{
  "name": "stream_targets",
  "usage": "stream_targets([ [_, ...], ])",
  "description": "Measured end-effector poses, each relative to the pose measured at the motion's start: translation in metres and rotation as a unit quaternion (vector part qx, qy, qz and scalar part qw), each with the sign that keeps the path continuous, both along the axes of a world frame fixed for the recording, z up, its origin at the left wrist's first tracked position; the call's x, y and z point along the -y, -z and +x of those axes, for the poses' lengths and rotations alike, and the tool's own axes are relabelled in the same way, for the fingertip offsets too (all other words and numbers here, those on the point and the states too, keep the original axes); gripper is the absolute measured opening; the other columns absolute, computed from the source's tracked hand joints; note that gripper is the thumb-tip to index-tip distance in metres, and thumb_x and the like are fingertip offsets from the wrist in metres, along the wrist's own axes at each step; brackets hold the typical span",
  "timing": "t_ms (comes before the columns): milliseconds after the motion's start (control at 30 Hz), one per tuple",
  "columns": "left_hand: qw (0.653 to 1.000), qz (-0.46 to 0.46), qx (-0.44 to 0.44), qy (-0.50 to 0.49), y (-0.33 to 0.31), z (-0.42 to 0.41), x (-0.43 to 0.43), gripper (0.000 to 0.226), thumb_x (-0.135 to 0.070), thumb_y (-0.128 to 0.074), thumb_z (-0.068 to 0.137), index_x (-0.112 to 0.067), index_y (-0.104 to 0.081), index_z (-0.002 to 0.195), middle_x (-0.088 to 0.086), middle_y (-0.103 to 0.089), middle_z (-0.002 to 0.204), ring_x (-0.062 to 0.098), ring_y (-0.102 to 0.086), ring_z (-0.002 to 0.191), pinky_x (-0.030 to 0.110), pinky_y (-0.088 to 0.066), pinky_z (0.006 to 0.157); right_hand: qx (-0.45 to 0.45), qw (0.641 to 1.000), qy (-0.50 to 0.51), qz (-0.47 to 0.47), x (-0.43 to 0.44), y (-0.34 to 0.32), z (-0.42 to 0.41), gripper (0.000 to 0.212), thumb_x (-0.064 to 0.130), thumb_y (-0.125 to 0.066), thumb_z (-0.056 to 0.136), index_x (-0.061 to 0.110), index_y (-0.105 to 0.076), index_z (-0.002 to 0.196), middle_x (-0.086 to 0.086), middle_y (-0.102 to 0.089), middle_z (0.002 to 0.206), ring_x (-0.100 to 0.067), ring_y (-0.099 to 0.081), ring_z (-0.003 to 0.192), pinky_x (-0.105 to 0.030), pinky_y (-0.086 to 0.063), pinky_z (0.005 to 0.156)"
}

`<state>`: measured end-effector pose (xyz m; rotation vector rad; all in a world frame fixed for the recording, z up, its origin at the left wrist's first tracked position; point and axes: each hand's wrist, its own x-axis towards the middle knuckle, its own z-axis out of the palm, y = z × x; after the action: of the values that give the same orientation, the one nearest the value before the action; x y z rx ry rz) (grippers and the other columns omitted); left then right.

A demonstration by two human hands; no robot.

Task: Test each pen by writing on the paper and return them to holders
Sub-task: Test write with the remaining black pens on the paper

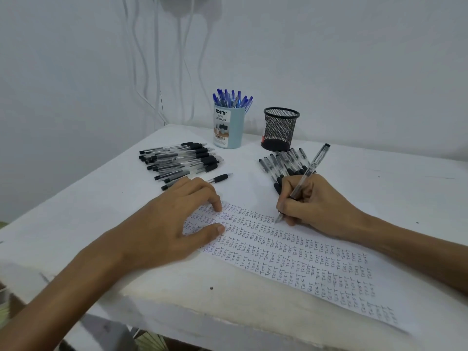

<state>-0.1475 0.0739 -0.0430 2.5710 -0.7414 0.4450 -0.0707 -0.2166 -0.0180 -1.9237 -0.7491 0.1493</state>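
Pen position?
— I see the clear plastic pen clamped in the fingers of the right hand, tip on the paper near its far edge.
Left hand?
— Fingers apart, pressing the paper's left end.
Room?
— White desk stretches to the right. A black mesh holder stands behind, beside a smooth blue holder.

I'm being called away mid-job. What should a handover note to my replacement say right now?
Right hand grips a pen, tip on the paper. Left hand presses the paper flat.
Blue pens stand in the blue holder; no pens show in the mesh holder. The rest lie in a left pile and a right pile.
Done: rows of "TEST" cover the paper.
Left: finish testing; put the piles in holders.
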Motion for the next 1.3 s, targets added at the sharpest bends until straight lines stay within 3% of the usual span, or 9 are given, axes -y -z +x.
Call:
stream_targets([
  [133,1.0,0.002,0.003,0.002,0.0,0.0003,0.0002,0.028,-0.063,-0.05,0.098,-0.041,-0.055,0.115,-0.024,-0.051,0.125,0.013,-0.05,0.127,0.031,-0.041,0.105,0.002,1.0,0.0,-0.008,-0.0008,-0.0001,0.0005,0.017,-0.001,-0.065,0.088,0.002,-0.062,0.072,-0.019,-0.064,0.062,-0.028,-0.057,0.057,-0.034,-0.047,0.058],
  [300,1.0,-0.001,0.003,0.002,0.0015,0.0015,0.0002,0.028,-0.062,-0.051,0.097,-0.04,-0.056,0.115,-0.023,-0.052,0.127,0.015,-0.049,0.128,0.03,-0.041,0.104,-0.006,1.0,0.011,-0.012,-0.0004,-0.0004,0.0005,0.017,-0.004,-0.064,0.09,-0.002,-0.061,0.073,-0.014,-0.063,0.058,-0.026,-0.055,0.056,-0.026,-0.042,0.054],
  [433,1.0,0.001,0.0,0.0,0.002,0.0015,-0.0002,0.03,-0.064,-0.05,0.097,-0.04,-0.056,0.115,-0.024,-0.051,0.127,0.014,-0.049,0.128,0.028,-0.04,0.104,-0.012,1.0,0.012,-0.004,-0.0019,-0.0004,0.0015,0.016,0.004,-0.065,0.086,0.001,-0.061,0.071,-0.011,-0.062,0.059,-0.031,-0.055,0.058,-0.034,-0.042,0.055],
  [633,1.0,0.001,0.002,0.0,0.0013,0.0007,0.0,0.03,-0.064,-0.05,0.097,-0.04,-0.056,0.115,-0.024,-0.052,0.127,0.013,-0.049,0.129,0.025,-0.038,0.104,-0.006,1.0,0.02,-0.01,-0.0011,0.0005,0.0017,0.014,-0.002,-0.062,0.09,-0.007,-0.059,0.077,-0.014,-0.062,0.059,-0.029,-0.054,0.058,-0.033,-0.044,0.056],
  [767,1.0,0.002,0.002,-0.001,0.0013,0.0009,-0.0003,0.03,-0.064,-0.05,0.096,-0.04,-0.056,0.115,-0.024,-0.052,0.127,0.013,-0.048,0.13,0.025,-0.038,0.105,-0.011,1.0,0.027,-0.003,-0.0012,0.0014,0.0023,0.014,-0.002,-0.062,0.091,-0.01,-0.058,0.08,-0.012,-0.06,0.057,-0.03,-0.054,0.058,-0.039,-0.043,0.059],
  [1067,1.0,0.0,0.004,0.003,0.0015,0.0016,-0.0007,0.029,-0.062,-0.051,0.097,-0.04,-0.056,0.115,-0.023,-0.052,0.126,0.014,-0.049,0.128,0.028,-0.04,0.103,-0.012,1.0,0.024,-0.008,-0.0012,0.0004,0.0017,0.015,-0.002,-0.061,0.092,-0.011,-0.057,0.081,-0.01,-0.062,0.056,-0.022,-0.053,0.053,-0.025,-0.04,0.049],
  [1300,1.0,0.002,0.006,0.001,0.002,0.0018,-0.0005,0.03,-0.062,-0.051,0.096,-0.04,-0.056,0.115,-0.023,-0.052,0.126,0.014,-0.049,0.127,0.031,-0.042,0.103,-0.02,0.999,0.029,0.004,-0.0017,0.0012,0.0014,0.015,-0.001,-0.061,0.092,-0.012,-0.054,0.083,-0.01,-0.061,0.056,-0.015,-0.052,0.049,-0.023,-0.038,0.046],
])
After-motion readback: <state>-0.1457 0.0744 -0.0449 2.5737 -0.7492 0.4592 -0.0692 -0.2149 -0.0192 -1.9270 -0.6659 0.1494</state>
